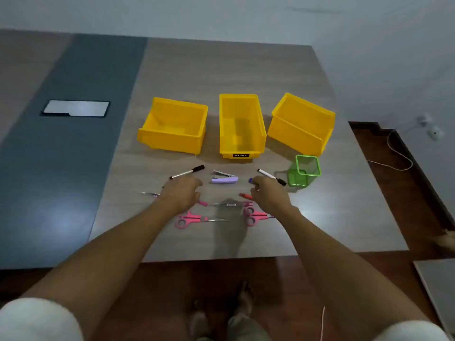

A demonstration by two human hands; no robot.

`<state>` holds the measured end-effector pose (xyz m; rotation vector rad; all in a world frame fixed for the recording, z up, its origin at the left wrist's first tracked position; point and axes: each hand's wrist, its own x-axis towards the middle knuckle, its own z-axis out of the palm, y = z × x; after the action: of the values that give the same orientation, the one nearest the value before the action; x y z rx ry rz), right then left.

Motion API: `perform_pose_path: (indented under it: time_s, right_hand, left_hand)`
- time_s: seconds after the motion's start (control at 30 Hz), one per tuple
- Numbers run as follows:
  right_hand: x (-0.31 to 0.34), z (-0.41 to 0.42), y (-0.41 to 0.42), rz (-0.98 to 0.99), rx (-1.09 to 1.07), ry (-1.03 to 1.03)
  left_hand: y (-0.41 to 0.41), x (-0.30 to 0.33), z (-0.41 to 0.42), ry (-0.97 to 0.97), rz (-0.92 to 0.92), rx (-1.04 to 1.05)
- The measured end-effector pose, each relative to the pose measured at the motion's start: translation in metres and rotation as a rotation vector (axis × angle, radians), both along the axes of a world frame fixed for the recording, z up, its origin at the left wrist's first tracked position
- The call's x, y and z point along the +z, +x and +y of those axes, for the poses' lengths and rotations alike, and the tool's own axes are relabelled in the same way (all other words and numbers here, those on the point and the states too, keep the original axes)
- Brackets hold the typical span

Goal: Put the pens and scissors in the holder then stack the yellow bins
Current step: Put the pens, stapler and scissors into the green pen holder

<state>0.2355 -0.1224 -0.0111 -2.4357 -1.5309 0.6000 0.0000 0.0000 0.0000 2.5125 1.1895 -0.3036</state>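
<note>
Frame is soft, small items hard to read. Left hand [181, 194] hovers over the table [221, 70], fingers curled loosely, grip empty as far as visible; it covers the near end of a black-capped marker [187, 172] and part of a thin pink-tipped item [150, 193], type unclear. Right hand [267, 191] same posture, grip empty as far as I can tell; it hides most of a blue-tipped pen [250, 180] and a red-tipped pen [244, 195], and part of a second black-capped marker [270, 176].

Count: 3 yellow bins [173, 126] [241, 125] [301, 124] in a row, unstacked. 1 green mesh holder [306, 171], right of the pens, nothing seen inside. 2 pink scissors [194, 219] [256, 216], the right pair partly under the wrist. 1 grey pen with pink ends [227, 204] between the hands. 1 lilac stapler [224, 178] at centre.
</note>
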Motion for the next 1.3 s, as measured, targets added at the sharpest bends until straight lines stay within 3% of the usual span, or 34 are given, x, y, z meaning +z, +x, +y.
perform_pose_path:
  time_s: [0.17,0.47,0.6,0.7,0.9,1.2,1.3]
  right_hand:
    - [-0.033,0.005,0.013,-0.007,0.022,-0.154]
    - [-0.073,0.017,0.036,-0.083,0.132,-0.163]
    - [-0.069,0.018,0.048,0.028,0.085,-0.141]
    - [-0.062,0.023,0.061,0.097,0.021,-0.092]
    - [-0.060,0.036,0.075,0.036,0.035,-0.150]
    - [-0.078,0.040,0.080,0.053,0.037,-0.127]
    - [-0.077,0.037,0.085,0.156,-0.023,-0.063]
  left_hand:
    - [0.002,-0.036,-0.001,-0.008,0.114,-0.029]
    - [0.017,-0.078,0.016,0.163,0.177,-0.199]
    - [0.024,-0.071,0.023,0.228,0.156,-0.295]
    - [0.034,-0.064,0.024,0.242,0.022,-0.320]
    - [0.082,-0.054,-0.002,0.138,-0.261,-0.372]
    - [0.122,-0.087,-0.038,-0.077,-0.137,-0.270]
    - [0.119,-0.089,-0.036,-0.088,-0.115,-0.242]
